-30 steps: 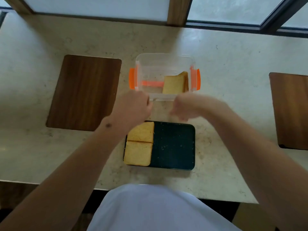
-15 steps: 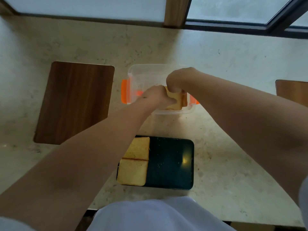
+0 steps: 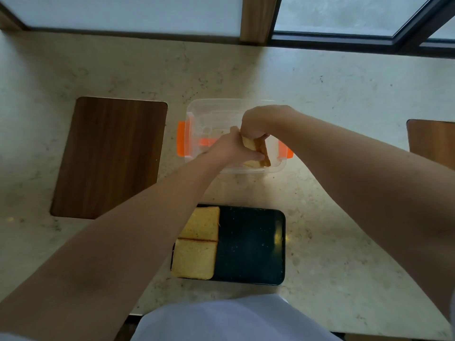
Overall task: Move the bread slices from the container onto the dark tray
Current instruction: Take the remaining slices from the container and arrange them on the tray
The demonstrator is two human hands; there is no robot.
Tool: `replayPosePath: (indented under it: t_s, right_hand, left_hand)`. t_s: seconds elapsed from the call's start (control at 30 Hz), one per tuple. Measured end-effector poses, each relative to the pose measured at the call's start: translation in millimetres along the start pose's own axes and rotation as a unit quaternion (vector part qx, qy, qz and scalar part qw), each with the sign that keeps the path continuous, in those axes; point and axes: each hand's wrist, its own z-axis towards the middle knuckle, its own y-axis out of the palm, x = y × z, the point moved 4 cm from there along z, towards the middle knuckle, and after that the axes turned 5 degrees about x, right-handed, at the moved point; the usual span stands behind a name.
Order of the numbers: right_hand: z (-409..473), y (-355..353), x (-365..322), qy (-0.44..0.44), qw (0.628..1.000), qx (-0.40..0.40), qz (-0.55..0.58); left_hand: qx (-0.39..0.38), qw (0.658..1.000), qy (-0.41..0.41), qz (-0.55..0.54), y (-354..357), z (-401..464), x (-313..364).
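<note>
A clear plastic container (image 3: pixel 209 112) with orange clips stands on the counter beyond the dark tray (image 3: pixel 251 244). Both my hands are inside its right half. My right hand (image 3: pixel 258 121) pinches the top of the upright bread slices (image 3: pixel 261 151) from above. My left hand (image 3: pixel 234 148) grips the same slices from the left side. Most of the bread is hidden by my fingers. Two bread slices (image 3: pixel 197 242) lie flat on the left part of the tray, one behind the other. The tray's right part holds only crumbs.
A dark wooden board (image 3: pixel 110 156) is set in the stone counter to the left of the container. Another wooden board (image 3: pixel 433 139) shows at the right edge. A window frame runs along the back. My white shirt fills the bottom edge.
Both hands went from above the tray's far edge forward into the container and closed on the bread there. The slices on the tray stayed put.
</note>
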Motion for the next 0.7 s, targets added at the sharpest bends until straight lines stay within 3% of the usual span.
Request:
replayPosePath:
  t_s: [0.27, 0.37, 0.53, 0.7]
  right_hand:
    - [1.8, 6.0, 6.9, 0.001, 1.000, 0.012, 0.011]
    - [0.8, 1.2, 8.3, -0.009, 1.000, 0.012, 0.003]
    - [5.0, -0.3, 9.0, -0.070, 0.988, 0.088, -0.104]
    - [15.2, 6.6, 9.6, -0.074, 0.993, 0.060, -0.072]
  left_hand:
    - [0.015, 0.997, 0.070, -0.013, -7.6, -4.1, 2.6]
    - [-0.008, 0.999, 0.026, -0.039, -11.8, -6.1, -4.5]
    - [0.000, 0.998, -0.027, -0.057, -15.1, -7.3, -12.3]
    - [0.043, 0.998, -0.032, -0.046, -22.3, -8.2, -12.6]
